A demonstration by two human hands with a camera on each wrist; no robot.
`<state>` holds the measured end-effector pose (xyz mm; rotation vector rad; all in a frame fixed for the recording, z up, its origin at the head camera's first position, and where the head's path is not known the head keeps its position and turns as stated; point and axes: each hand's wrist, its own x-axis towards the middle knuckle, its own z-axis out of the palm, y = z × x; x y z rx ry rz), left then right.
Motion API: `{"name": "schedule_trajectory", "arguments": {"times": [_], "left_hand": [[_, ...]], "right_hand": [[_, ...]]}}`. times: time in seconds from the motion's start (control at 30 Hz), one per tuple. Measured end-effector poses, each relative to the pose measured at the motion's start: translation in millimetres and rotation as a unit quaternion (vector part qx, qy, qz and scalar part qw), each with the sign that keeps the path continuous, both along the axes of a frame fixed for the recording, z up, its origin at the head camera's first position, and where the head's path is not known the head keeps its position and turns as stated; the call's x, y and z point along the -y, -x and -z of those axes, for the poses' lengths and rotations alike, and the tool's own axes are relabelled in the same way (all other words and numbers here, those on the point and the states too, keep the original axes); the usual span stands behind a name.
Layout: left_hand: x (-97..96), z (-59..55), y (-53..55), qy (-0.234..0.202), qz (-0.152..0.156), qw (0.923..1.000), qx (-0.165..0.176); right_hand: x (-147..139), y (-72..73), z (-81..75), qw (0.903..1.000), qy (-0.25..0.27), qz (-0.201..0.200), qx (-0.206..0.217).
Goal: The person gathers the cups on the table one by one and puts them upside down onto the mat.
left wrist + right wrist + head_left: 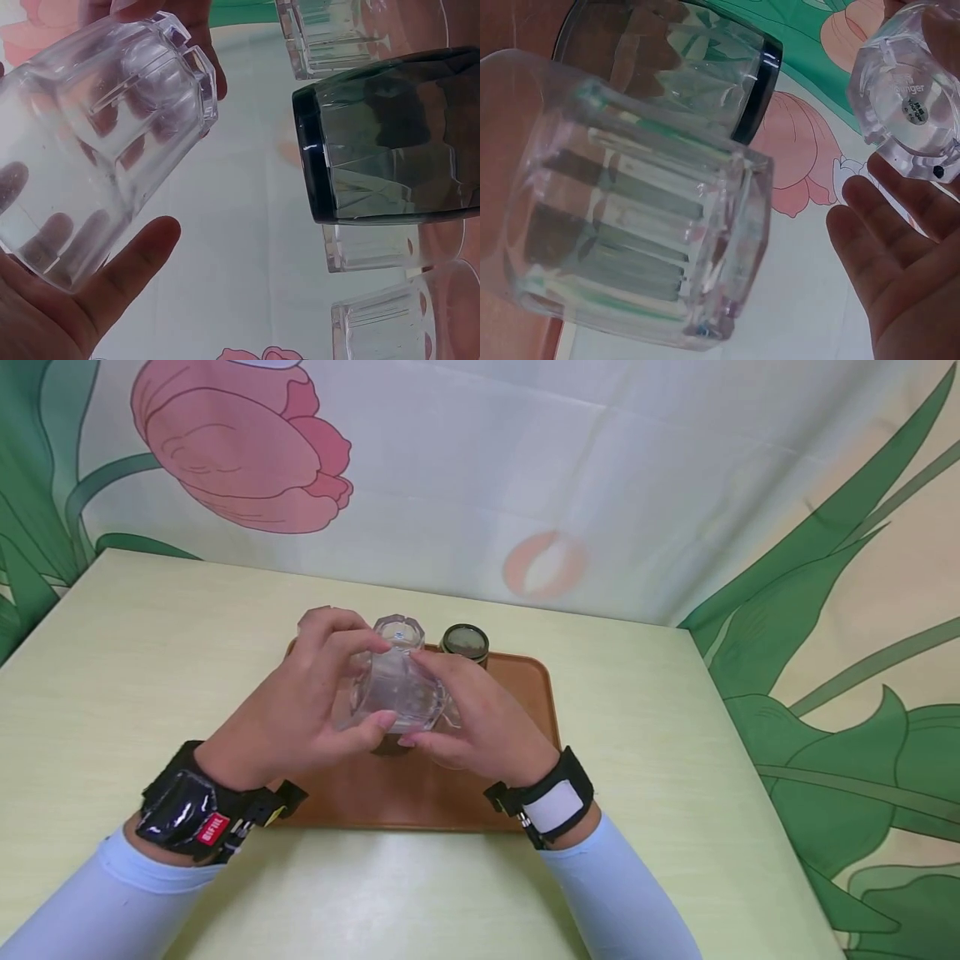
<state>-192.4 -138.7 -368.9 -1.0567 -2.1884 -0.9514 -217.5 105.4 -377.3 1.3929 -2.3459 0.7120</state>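
Note:
Both hands hold a clear plastic cup (397, 689) over a brown tray. It is tipped on its side, its thick faceted base (911, 105) turned toward the right wrist. My left hand (303, 710) grips the cup from the left, with fingertips (52, 229) showing through its wall. On the other side, the right hand (483, 718) has its thumb and a finger at the base end. Behind the held cup stand another clear cup (399, 631), base up, and a dark grey cup (465, 643).
The brown tray (536, 693) lies on a pale table (637, 760). Further clear cups (379, 315) stand upside down beside the dark one in the left wrist view. A flower-printed curtain (450, 468) hangs behind the table.

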Motion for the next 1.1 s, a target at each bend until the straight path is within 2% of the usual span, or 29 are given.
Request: {"name": "schedule_trajectory", "arguments": {"times": [0.2, 0.57, 0.67, 0.77, 0.83, 0.9, 0.97, 1.03, 1.1], "left_hand": [[1.1, -0.3, 0.0, 0.009, -0.003, 0.9999, 0.004], [5.5, -3.1, -0.4, 0.023, -0.019, 0.9995, 0.009], [9.2, -3.6, 0.3, 0.031, -0.023, 0.999, 0.022], [14.4, -4.4, 0.2, 0.019, -0.024, 0.9983, 0.049], [17.4, -6.4, -0.4, -0.005, -0.032, 0.998, 0.054], [19.9, -8.8, -1.1, -0.03, -0.053, 0.9967, 0.054], [22.7, -10.5, -1.1, -0.05, -0.088, 0.9931, 0.06], [26.4, -10.6, 0.3, -0.056, -0.131, 0.9861, 0.086], [30.9, -8.1, 3.5, -0.053, -0.164, 0.9767, 0.127]], "right_hand": [[-1, -0.7, -0.5, 1.0, -0.004, 0.006, -0.005], [-3, -1.7, -2.2, 0.9979, 0.041, -0.002, -0.049], [-4, -0.9, -1.8, 0.9974, 0.045, 0.0, -0.057], [-4, 0.2, -0.9, 0.997, 0.043, 0.007, -0.063], [-5, 1.0, -0.3, 0.9968, 0.041, 0.013, -0.067], [-6, 2.3, 0.0, 0.9963, 0.04, 0.017, -0.075], [-6, 3.6, 0.2, 0.9957, 0.039, 0.019, -0.082], [-7, 4.7, 0.4, 0.9952, 0.038, 0.021, -0.088], [-8, 4.8, 0.0, 0.9949, 0.036, 0.023, -0.091]]}}
